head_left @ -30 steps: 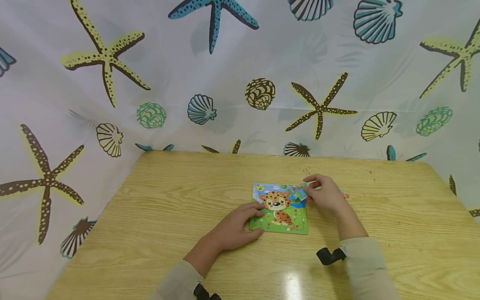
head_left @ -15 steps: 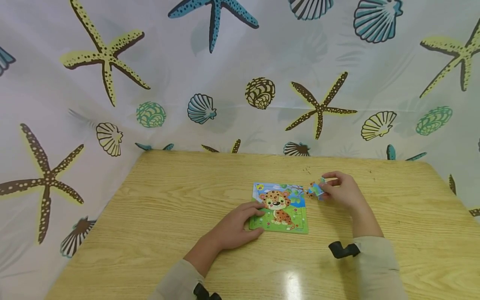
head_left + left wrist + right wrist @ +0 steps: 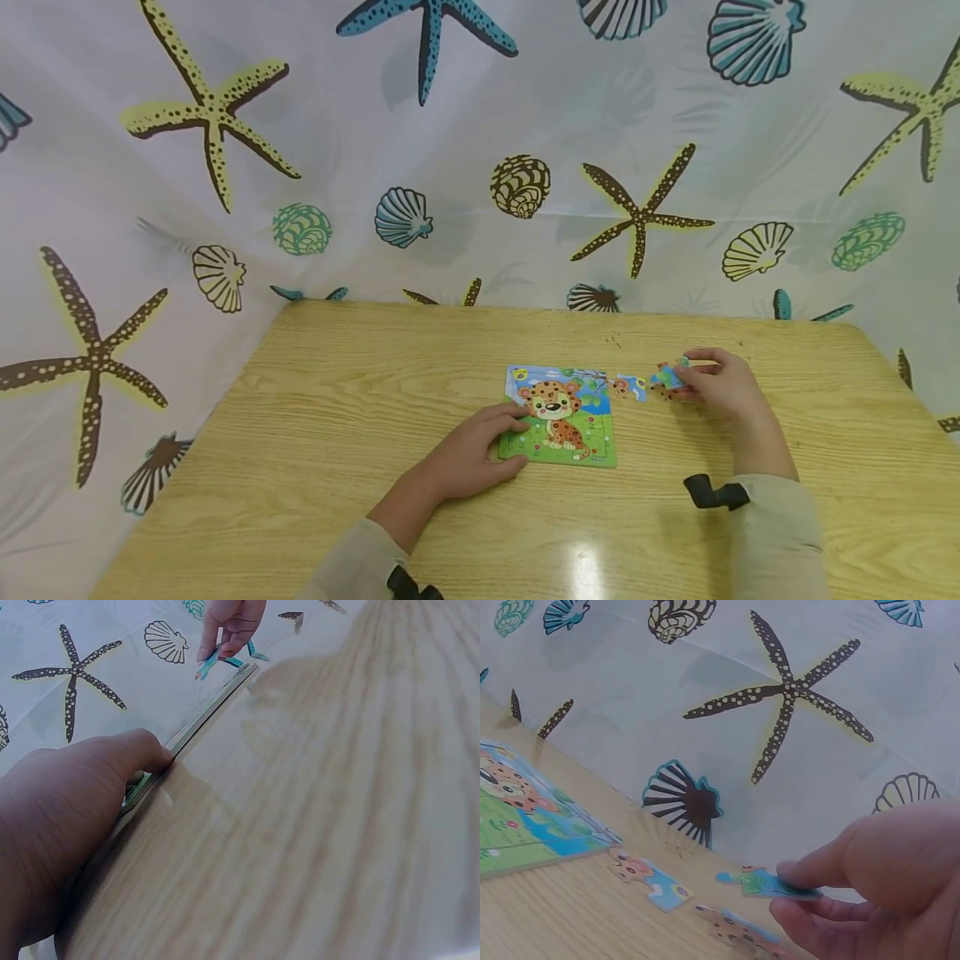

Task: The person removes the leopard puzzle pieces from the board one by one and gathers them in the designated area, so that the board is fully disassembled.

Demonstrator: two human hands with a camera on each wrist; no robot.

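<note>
Puzzle board (image 3: 555, 460): flat on the surface (image 3: 375, 375), a spotted cub on its face; a bump to its right edge could shift it.
Left grip (image 3: 476, 457): your fingers rest over the board's left edge, thumb by the near edge; no firm clasp shows, and uneven pressing there might slide or tip the board.
Right grip (image 3: 722, 386): narrow, your thumb and fingers pinching a blue-green piece (image 3: 761, 883), apart from the board on its right.
Pinch: you have that piece by its right part, the left end free; too light a hold could let it twist or drop.
Spotted piece (image 3: 739, 928): looks to lie just beneath or beside the held one, blurred, contact unclear; lowering your fingers blindly may knock it or stack the two.
Ear piece (image 3: 651, 881): flat on the surface, just beside the board's right edge; a low sweep to the left would likely shove it against the board.
Covered outline: your fingers hide part of the held piece, so you could misjudge its shape or which way it faces.
</note>
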